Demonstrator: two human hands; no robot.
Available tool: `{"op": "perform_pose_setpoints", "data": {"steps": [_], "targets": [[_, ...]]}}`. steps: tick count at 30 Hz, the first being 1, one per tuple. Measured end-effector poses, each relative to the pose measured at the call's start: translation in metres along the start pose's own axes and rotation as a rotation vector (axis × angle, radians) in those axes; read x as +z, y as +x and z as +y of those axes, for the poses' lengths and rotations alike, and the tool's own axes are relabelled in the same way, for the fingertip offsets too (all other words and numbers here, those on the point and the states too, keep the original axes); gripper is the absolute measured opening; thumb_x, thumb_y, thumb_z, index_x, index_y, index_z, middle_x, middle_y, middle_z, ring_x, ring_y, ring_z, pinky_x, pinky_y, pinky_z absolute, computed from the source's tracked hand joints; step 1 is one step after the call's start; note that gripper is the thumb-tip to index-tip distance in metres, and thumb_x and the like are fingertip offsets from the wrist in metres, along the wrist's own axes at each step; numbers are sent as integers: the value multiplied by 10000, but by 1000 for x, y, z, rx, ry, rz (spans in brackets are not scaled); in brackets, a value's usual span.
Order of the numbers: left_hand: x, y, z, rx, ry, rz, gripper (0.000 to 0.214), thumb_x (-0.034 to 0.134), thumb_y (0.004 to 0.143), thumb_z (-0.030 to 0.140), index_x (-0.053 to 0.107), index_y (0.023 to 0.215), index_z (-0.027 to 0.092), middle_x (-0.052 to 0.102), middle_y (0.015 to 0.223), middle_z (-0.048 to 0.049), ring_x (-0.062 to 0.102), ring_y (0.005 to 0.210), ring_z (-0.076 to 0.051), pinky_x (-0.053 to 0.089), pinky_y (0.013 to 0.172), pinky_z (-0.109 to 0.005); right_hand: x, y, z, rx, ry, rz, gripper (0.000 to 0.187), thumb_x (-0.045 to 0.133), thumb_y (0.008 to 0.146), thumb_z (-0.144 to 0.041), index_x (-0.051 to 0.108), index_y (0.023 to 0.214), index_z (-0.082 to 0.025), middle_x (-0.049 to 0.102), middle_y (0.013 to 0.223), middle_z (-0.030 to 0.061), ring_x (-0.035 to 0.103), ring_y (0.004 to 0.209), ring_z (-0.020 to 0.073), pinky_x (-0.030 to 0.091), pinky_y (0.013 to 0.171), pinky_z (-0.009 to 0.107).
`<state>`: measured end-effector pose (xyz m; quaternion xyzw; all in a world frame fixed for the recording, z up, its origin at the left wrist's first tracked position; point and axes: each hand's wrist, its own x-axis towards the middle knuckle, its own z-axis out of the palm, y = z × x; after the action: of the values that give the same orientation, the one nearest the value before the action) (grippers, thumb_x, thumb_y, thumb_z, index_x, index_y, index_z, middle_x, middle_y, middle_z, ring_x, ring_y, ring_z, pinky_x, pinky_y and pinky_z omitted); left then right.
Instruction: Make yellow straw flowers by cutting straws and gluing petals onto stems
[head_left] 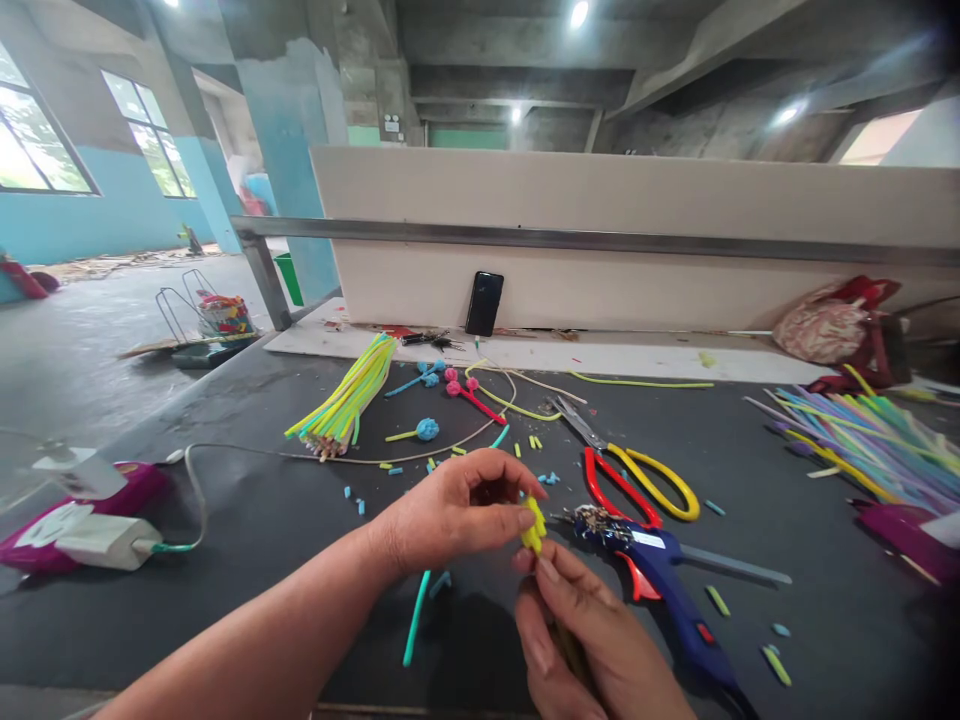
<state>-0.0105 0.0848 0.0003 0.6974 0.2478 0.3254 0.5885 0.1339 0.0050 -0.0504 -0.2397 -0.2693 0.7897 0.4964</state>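
Near the front middle of the table, my left hand (472,505) pinches a small yellow cluster of pipe cleaner pieces (534,525) between thumb and fingers. From below, my right hand (581,625) closes its thumb and fingertips on the lower end of the same cluster; what lies inside its palm is hidden. Just right of the hands lies a blue glue gun (664,570), its nozzle end dark with residue. Scissors (626,455) with one red and one yellow handle lie partly open behind it. A turquoise pipe cleaner (417,618) lies below my left wrist.
Yellow-green pipe cleaners (352,385) are bundled at the left, pastel ones (862,435) at the right. Blue pompom stems (427,430) and a red-pink one (480,402) lie behind. A phone (484,303) leans upright. A cable runs from a purple power strip (142,487).
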Motion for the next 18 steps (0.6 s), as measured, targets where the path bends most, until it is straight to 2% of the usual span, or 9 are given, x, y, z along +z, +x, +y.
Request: {"op": "perform_pose_setpoints", "data": {"steps": [4,8,10,13,18], "targets": [[-1,0,0,-26,-120,-36,194,605,756,235,612,931,151,493,697,11,416,625,-88,322,576,-209,-1,-1,1,2,29,1,153,470,895,-275,592,880,-184,611,500,-34,287,222,-4,300,250,98],[-3,0,1,-29,-251,-55,237,615,750,302,638,928,148,563,783,-27,478,718,-118,349,655,-220,-1,-1,1,17,65,-39,165,484,888,-289,611,884,-184,604,487,-33,283,218,3,298,250,108],[-5,0,-1,-28,-310,-60,309,625,740,362,651,952,140,576,823,-40,487,747,-124,351,675,-216,0,-2,-1,19,81,-67,179,480,891,-290,622,885,-181,599,477,-32,282,216,5,303,254,111],[-7,1,-6,-44,-438,-138,446,679,679,418,648,1017,128,594,850,-56,509,763,-133,366,687,-217,4,-4,-6,28,102,-121,177,498,882,-285,634,893,-173,598,473,-28,283,217,4,306,263,110],[0,3,-13,-69,-546,-191,392,754,621,300,675,972,145,634,836,-59,567,780,-158,406,771,-271,7,-5,-14,44,142,-181,171,512,878,-290,641,889,-178,603,499,-28,259,226,-10,286,275,94]]}}
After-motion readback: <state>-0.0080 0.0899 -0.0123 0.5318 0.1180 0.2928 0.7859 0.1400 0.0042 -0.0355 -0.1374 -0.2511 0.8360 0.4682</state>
